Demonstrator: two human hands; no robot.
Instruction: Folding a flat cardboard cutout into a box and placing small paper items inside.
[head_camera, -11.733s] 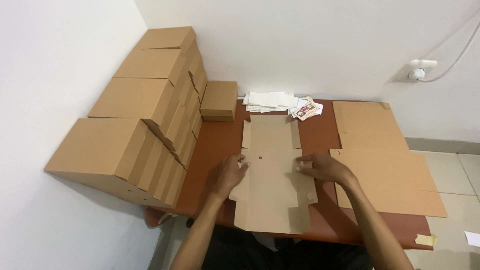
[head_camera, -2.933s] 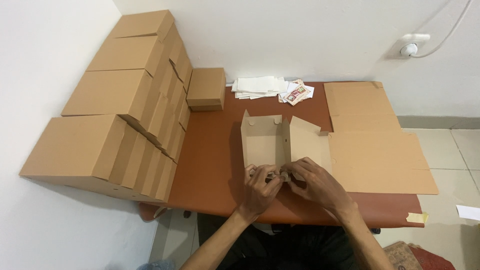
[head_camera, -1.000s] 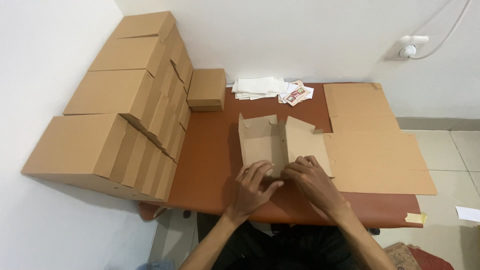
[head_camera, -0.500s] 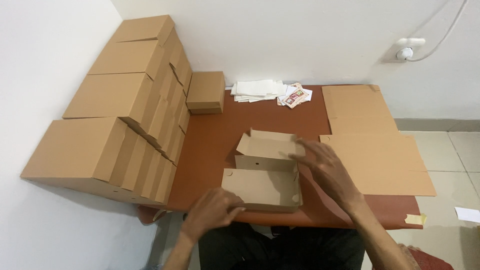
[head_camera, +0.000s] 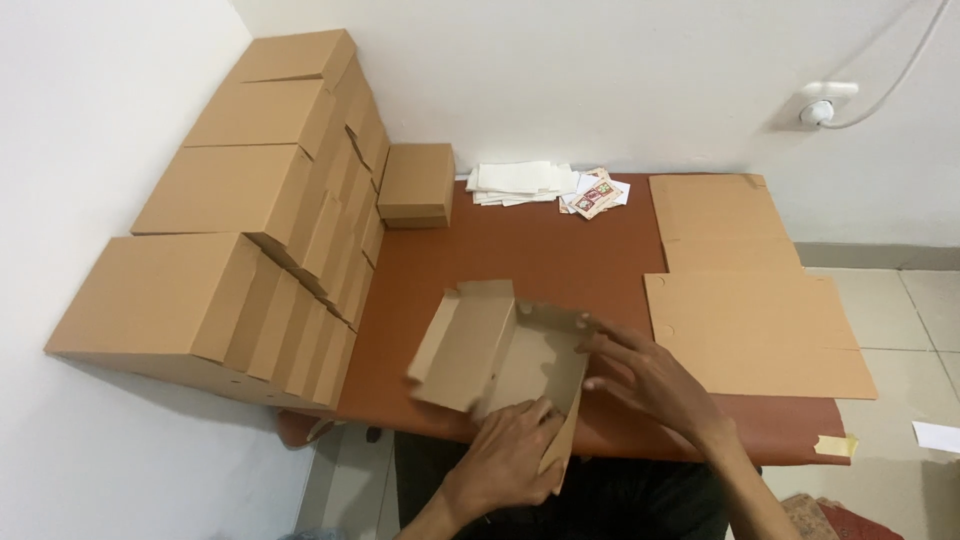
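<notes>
A half-folded brown cardboard box (head_camera: 480, 345) is tilted up above the near edge of the red-brown table (head_camera: 560, 255), its lid flap swung out to the left. My left hand (head_camera: 510, 455) grips the box's near wall from below. My right hand (head_camera: 645, 375) presses fingers against the box's right side wall, which has small round holes.
Rows of finished brown boxes (head_camera: 250, 210) are stacked along the left wall, with one small box (head_camera: 418, 185) on the table's far left. Flat cardboard blanks (head_camera: 745, 300) lie on the right. White papers (head_camera: 520, 180) and coloured cards (head_camera: 595, 192) sit at the back.
The box has been turned and tilted up since half a second ago. My left hand came up from below the table edge and took hold of the near wall; my right hand shifted to its right side.
</notes>
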